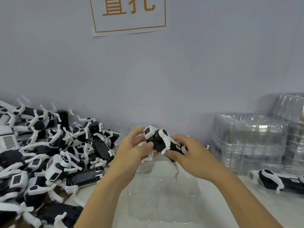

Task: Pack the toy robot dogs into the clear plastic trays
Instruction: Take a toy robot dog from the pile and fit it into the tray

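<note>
Both hands [131, 150] [185, 153] around up-left-facing dog [162, 141]

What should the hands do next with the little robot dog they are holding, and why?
Probably lower the toy robot dog into the clear tray lying right under it. The left hand and right hand both hold it above that tray, which looks empty, and its white legs dangle down, so they may need folding first. Another dog on the right already lies packed that way.
</note>
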Demonstrator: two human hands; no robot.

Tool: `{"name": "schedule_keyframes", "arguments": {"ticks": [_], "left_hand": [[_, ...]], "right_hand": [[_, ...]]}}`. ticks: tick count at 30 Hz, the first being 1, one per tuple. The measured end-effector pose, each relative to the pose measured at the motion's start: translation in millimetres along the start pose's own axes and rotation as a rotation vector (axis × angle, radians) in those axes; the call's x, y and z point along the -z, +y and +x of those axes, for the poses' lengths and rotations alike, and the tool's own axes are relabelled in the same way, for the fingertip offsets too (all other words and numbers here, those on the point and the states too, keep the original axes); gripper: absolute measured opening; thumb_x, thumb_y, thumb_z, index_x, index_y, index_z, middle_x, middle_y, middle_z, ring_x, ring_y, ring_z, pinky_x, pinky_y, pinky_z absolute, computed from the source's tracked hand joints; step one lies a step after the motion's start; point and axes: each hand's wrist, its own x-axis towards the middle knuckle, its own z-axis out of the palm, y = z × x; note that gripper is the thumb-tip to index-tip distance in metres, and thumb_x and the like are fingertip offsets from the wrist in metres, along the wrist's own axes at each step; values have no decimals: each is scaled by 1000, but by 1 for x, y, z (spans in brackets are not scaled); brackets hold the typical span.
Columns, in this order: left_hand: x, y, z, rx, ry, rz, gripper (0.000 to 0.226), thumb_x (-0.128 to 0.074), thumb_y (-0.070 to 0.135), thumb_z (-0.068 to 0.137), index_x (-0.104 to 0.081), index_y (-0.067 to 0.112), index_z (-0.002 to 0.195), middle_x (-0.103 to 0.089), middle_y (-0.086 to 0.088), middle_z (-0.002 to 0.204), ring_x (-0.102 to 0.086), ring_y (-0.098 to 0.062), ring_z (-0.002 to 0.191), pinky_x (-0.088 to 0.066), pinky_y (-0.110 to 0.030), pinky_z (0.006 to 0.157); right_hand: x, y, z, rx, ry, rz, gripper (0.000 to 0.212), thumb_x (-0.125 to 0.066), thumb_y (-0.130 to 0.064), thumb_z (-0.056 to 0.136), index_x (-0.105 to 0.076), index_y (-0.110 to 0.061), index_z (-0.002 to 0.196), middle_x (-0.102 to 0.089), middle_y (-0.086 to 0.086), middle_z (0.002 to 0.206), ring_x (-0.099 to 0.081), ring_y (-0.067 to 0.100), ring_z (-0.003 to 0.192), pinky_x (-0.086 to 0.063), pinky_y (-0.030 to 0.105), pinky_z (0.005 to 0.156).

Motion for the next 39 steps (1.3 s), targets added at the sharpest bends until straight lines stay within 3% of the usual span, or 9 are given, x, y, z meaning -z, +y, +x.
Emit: {"name": "schedule_keyframes", "arguments": {"ticks": [4,8,11,13,21,26,30,37,39], "left_hand": [[9,-10,3,24,136,145,32,-67,1,91,-66,22,115,-75,2,107,-71,-16,99,-56,-32,80],[20,-28,4,56,397,387,32,-56,-7,90,-71,20,94,-76,3,92,-68,-18,94,-53,-33,81],[22,-48,2,105,342,508,32,-55,-7,89,-73,19,86,-74,3,91,-66,-14,91,-47,-11,67],[23,-59,2,144,314,527,32,-54,-6,90,-74,19,91,-73,4,97,-66,-11,96,-44,-7,63],[26,-70,2,370,364,186,21,-60,3,91,-75,15,98,-78,-6,92,-70,-27,96,-54,-46,92],[21,-67,1,346,341,140,27,-54,-1,92,-75,15,88,-76,-4,77,-70,-17,71,-56,-28,62],[23,-70,1,332,334,179,26,-57,2,92,-77,19,88,-78,-2,84,-71,-21,86,-57,-41,85],[25,-74,3,329,334,257,30,-51,8,95,-76,24,96,-76,5,96,-68,-16,98,-56,-39,90],[25,-75,3,301,331,274,27,-51,11,97,-75,24,98,-74,8,99,-66,-8,96,-54,-28,80]], "right_hand": [[3,5,1,-22,41,-265,12,-71,-35,87,-65,-28,94,-54,-8,95,-52,6,86,-37,20,69],[-1,8,0,-37,44,-314,17,-70,-35,88,-62,-33,102,-48,-16,96,-50,4,91,-40,26,77],[-10,8,-1,-19,26,-338,28,-72,-34,87,-59,-40,111,-47,-22,98,-48,3,96,-39,27,80],[-14,7,-1,0,35,-345,32,-73,-34,86,-60,-40,114,-48,-21,99,-46,6,100,-37,28,81],[-38,9,-3,-20,108,-184,23,-76,-36,82,-66,-35,103,-60,-19,97,-54,1,96,-46,32,87],[-36,15,-3,-44,-9,-237,14,-76,-35,78,-63,-41,77,-60,-13,74,-54,7,70,-50,36,73],[-35,19,-4,-81,-84,-329,32,-74,-33,78,-51,-43,59,-50,-8,64,-47,13,63,-47,38,67],[-36,17,-3,-75,-105,-371,25,-75,-26,80,-54,-24,67,-55,-4,79,-51,18,77,-49,40,79],[-36,16,-3,-62,-114,-439,15,-74,-25,80,-61,-19,76,-59,-2,85,-54,19,85,-50,43,82]]}}
